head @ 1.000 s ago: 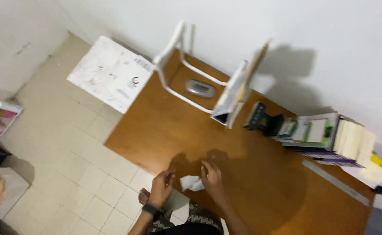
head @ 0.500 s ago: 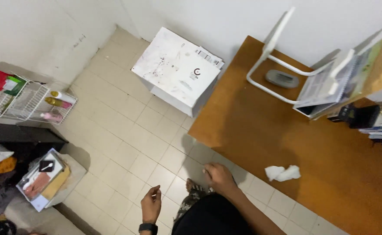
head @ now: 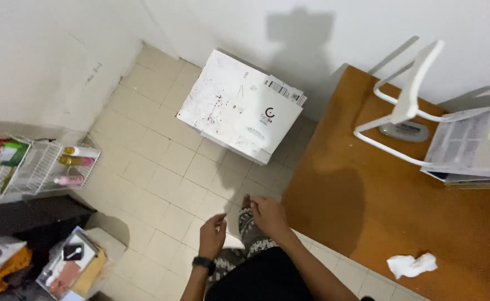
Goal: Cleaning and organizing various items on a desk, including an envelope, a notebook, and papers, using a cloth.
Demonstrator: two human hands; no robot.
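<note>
My left hand (head: 212, 235), with a dark band on its wrist, hangs over the tiled floor with loosely curled fingers and nothing in it. My right hand (head: 269, 214) is beside it, near the corner of the brown wooden table (head: 401, 223), fingers bent and holding nothing. A crumpled white tissue (head: 411, 264) lies on the table near its front edge, well to the right of both hands. My patterned trouser leg and a foot show below the hands.
A white cardboard box (head: 239, 106) stands on the floor by the wall. On the table rest a white wire stand (head: 412, 106), an open notebook (head: 462, 147) and a grey oval device (head: 404, 131). A wire rack (head: 33, 164) with bottles sits at left, clutter below.
Both hands left the tissue on the table and drew back over the floor. The view swung left, so the table and tissue slid right.
</note>
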